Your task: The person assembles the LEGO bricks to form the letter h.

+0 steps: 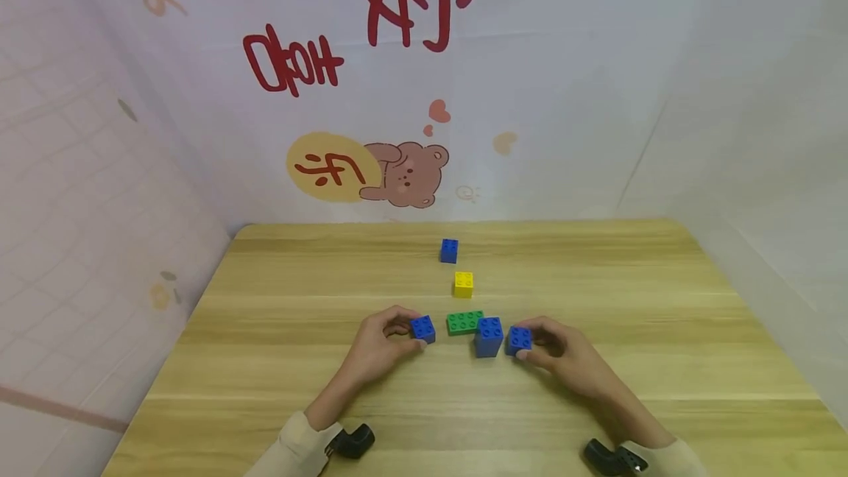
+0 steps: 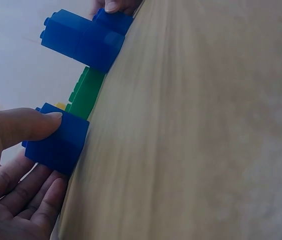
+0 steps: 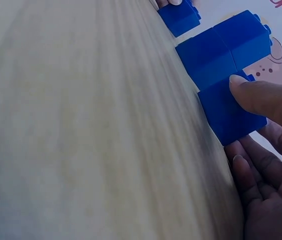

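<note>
Between thumb and fingers my left hand (image 1: 380,344) pinches a blue toy brick (image 1: 423,329), studs up, on the table. My right hand (image 1: 570,355) pinches a second blue brick (image 1: 520,341) the same way. Between the hands stands a taller blue stack (image 1: 488,337) of two bricks, nearer the right hand's brick. A flat green brick (image 1: 461,323) with two rows of studs lies just left of the stack and behind it. In the left wrist view the left thumb lies on the near face of its blue brick (image 2: 58,140). The right wrist view shows the right hand's brick (image 3: 231,110) close by the stack.
Farther back on the wooden table (image 1: 298,263) sit a yellow brick (image 1: 464,284) and, behind it, another blue brick (image 1: 449,250). A white printed wall covering (image 1: 563,94) rises at the table's back edge. Black wrist devices (image 1: 354,440) show by the sleeves.
</note>
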The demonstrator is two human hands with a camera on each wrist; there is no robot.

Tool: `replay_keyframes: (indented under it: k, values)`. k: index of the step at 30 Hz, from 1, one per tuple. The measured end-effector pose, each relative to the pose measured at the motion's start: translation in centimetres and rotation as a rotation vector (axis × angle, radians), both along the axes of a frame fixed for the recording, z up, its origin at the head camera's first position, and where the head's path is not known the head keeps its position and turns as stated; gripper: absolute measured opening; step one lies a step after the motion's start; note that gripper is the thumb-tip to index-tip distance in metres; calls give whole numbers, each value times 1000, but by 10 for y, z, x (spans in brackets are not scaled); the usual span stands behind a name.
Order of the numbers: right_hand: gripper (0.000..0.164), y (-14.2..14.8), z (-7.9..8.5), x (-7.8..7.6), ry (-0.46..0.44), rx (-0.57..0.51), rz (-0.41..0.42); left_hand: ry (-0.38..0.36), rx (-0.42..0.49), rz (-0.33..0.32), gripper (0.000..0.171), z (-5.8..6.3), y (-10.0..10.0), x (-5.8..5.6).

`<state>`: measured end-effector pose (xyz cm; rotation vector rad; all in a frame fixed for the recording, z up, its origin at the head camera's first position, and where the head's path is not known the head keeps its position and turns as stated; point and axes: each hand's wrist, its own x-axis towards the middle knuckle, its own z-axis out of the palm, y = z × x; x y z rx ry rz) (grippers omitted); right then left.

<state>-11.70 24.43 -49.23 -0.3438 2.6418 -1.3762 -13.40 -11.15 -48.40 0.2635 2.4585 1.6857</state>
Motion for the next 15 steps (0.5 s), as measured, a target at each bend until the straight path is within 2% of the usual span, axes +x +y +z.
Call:
replay_keyframes:
  k: [10,15]
  values:
    - [38,-1,0,10,2,26,30,9,3,-44,34,0,0,4]
    - [37,-3,-1,17,13,-2,65,11,3,-75,34,1,0,7]
